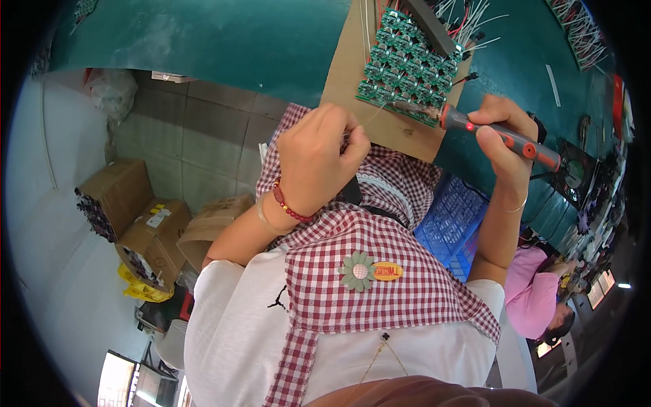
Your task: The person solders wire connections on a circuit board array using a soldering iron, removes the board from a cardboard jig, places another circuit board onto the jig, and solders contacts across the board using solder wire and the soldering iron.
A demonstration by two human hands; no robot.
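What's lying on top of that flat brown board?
A panel of green circuit boards, partly covered by a straight dark grey bar. Beneath the panel, the flat brown board is covered and unseen.

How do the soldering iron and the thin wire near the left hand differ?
The iron is thick, with a dark grey and red handle; the wire is thin and pale.
The iron is held in the right hand; the wire appears to come from the closed left hand.
The iron's tip points leftward; the wire slants up and right.
Both reach toward the green boards' near edge.
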